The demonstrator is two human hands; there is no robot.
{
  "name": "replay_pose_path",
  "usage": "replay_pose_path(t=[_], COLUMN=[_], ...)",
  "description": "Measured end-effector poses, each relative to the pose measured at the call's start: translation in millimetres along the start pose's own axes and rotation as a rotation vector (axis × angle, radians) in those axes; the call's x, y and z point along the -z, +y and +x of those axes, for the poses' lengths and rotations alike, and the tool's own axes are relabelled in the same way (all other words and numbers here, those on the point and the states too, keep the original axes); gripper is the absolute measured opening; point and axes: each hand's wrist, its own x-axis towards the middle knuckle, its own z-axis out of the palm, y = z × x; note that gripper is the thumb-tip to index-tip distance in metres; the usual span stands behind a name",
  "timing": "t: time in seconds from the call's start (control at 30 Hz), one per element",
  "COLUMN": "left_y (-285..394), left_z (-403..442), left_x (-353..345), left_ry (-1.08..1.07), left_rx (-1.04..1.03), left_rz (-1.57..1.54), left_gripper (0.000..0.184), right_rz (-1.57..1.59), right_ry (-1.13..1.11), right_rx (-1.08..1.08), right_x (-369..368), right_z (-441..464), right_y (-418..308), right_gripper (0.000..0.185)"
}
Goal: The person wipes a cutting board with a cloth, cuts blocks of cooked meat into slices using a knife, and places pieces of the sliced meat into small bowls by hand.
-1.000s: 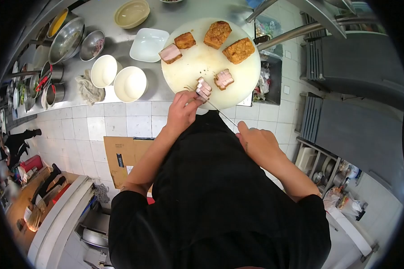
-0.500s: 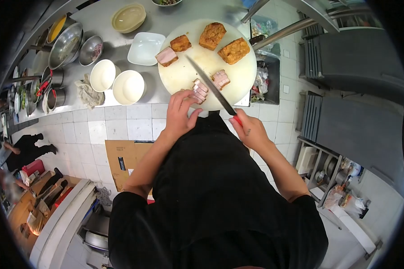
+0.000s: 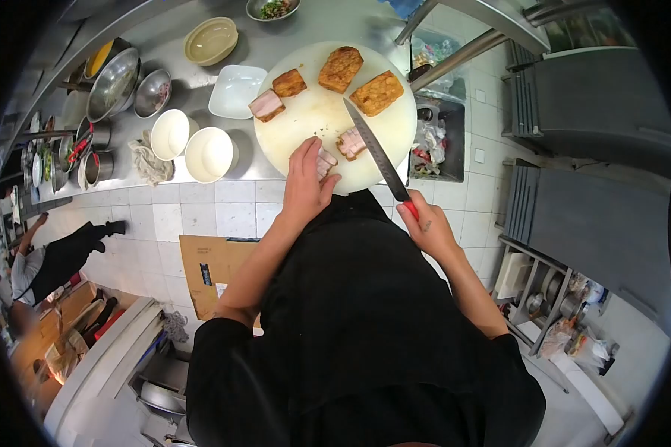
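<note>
Red handle wrapped in the right hand, the knife is best held clear while the left hand, cupped around the sliced meat, gently squares it on the round board's near side.

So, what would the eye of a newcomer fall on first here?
Probably the long knife, in the right hand, its blade over the round board. Next, the browned meat on the board's far side, and the left hand at pale slices on the near side.
</note>
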Motion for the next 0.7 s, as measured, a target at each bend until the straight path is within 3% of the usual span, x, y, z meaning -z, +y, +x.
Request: replay_pose_path(t=[0.1,0.17,0.27,0.37,0.5,0.7], left_y=[17.1,15.9,33.4,38.2,33.0,-1.7], left_z=[16.7,29.3,57.4,73.3,81.3,78.4], left_x=[29.8,48.1,54.8,34.5,61.9,73.5], left_ry=[-0.05,-0.316,-0.434,-0.502,-0.546,-0.708], left_rx=[-0.02,-0.037,-0.048,-0.01,0.022,-0.244], left_rz=[0.025,0.011,0.205,0.344,0.313,0.177], left_gripper=[0.091,0.092,0.091,0.089,0.089,0.085], right_rz=[0.0,-0.005,-0.04,-0.061,-0.013,0.044], right_ry=[-0.017,-0.021,-0.024,-0.003,0.044,0.077], right_rx=[0.003,0.002,-0.017,-0.038,-0.022,-0.068], right_x=[19.2,34.8,49.3,55.4,52.6,37.7], right_z=[-7.0,-16.2,-28.8,-33.3,-39.7,-44.2], right_y=[9.6,22.5,39.4,43.6,41.2,44.4], right_gripper=[0.027,0.027,0.026,0.026,0.026,0.027])
